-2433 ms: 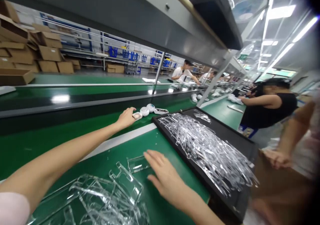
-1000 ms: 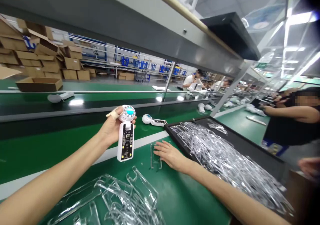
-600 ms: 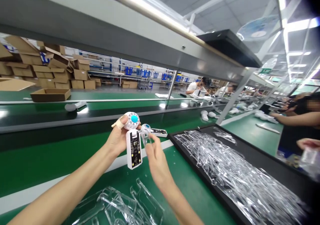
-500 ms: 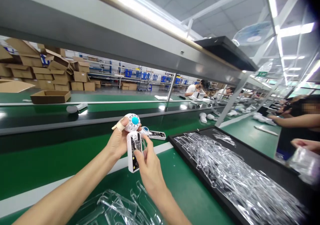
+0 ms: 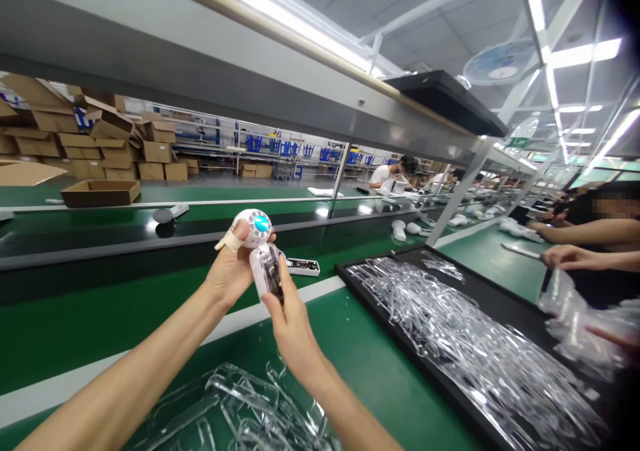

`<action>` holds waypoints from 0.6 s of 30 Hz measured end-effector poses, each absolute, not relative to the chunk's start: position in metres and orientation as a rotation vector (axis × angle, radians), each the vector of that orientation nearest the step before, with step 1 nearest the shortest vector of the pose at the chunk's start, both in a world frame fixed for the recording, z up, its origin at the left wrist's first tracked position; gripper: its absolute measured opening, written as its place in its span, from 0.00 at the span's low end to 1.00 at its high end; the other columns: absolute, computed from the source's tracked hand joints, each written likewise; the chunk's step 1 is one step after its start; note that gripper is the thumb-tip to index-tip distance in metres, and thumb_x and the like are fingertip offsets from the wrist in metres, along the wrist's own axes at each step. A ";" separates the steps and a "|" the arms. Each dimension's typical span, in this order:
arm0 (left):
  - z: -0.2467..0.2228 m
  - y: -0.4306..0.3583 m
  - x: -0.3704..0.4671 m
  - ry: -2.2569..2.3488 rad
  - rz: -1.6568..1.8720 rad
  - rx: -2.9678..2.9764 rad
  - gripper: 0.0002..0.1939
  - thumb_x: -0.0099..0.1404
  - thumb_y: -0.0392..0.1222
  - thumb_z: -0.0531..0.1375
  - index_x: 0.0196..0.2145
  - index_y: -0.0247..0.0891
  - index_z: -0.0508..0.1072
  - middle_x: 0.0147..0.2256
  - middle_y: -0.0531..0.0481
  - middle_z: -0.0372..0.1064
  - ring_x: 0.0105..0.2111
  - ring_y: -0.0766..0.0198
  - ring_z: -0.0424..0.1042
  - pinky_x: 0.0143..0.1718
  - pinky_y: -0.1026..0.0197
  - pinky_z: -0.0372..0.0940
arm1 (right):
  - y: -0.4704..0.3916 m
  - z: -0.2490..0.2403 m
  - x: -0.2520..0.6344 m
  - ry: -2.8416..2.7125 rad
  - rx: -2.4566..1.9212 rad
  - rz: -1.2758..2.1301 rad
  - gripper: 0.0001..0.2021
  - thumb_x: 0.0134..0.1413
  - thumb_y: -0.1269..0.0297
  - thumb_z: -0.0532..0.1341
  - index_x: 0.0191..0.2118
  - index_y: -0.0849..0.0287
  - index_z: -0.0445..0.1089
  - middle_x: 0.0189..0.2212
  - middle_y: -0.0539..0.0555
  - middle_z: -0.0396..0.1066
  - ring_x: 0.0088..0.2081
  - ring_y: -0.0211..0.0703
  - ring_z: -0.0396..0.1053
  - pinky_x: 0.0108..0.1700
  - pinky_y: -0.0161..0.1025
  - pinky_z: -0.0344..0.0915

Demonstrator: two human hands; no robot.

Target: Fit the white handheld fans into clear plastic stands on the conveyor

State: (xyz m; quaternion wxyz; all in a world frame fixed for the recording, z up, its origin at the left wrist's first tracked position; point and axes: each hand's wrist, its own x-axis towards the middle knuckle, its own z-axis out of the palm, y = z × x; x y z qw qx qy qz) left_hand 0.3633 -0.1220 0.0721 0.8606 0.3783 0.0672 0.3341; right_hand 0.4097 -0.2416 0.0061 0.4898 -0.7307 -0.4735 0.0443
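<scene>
A white handheld fan [image 5: 259, 231] with a blue hub is up in front of me, its handle tilted and open so that dark inner parts show. My left hand [image 5: 233, 264] grips it at the round head, with a pale wrap on the thumb. Around the handle's lower part are the fingers of my right hand [image 5: 290, 311]; whether they also hold a small clear piece I cannot make out. Behind them lies another open handle [image 5: 304, 267] with a circuit board, partly hidden. Loose clear plastic pieces [image 5: 245, 404] are heaped below my hands.
A black tray [image 5: 345, 279] full of clear plastic strips stands to the right. Beyond it, a co-worker's hand [image 5: 570, 257] holds a clear bag [image 5: 570, 311]. A dark conveyor belt [image 5: 100, 232] carries a white fan [image 5: 170, 213]. A metal shelf [image 5: 300, 97] spans overhead.
The fan has tilted and its hub has turned, while my right hand has shifted up along the handle. The fan on the belt has moved right. The co-worker's bag has been raised.
</scene>
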 end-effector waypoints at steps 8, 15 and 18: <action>0.051 -0.131 0.367 0.429 0.699 1.110 0.20 0.46 0.48 0.72 0.34 0.34 0.76 0.31 0.48 0.73 0.29 0.61 0.71 0.27 0.62 0.67 | -0.230 0.028 0.448 -0.877 -1.792 0.044 0.20 0.64 0.56 0.46 0.56 0.55 0.65 0.48 0.57 0.69 0.50 0.48 0.66 0.52 0.44 0.63; 0.049 -0.157 0.375 0.475 0.859 1.102 0.20 0.43 0.41 0.73 0.35 0.34 0.78 0.33 0.48 0.75 0.32 0.58 0.73 0.29 0.64 0.67 | -0.207 0.010 0.462 -0.629 -1.864 0.024 0.29 0.66 0.57 0.32 0.27 0.57 0.65 0.28 0.54 0.73 0.31 0.42 0.70 0.35 0.36 0.63; 0.035 -0.135 0.377 0.531 0.780 1.108 0.17 0.46 0.43 0.72 0.34 0.34 0.77 0.32 0.48 0.75 0.29 0.60 0.73 0.27 0.64 0.69 | -0.208 0.011 0.462 -0.740 -1.986 0.024 0.27 0.67 0.57 0.36 0.27 0.56 0.67 0.27 0.52 0.74 0.31 0.41 0.70 0.34 0.35 0.63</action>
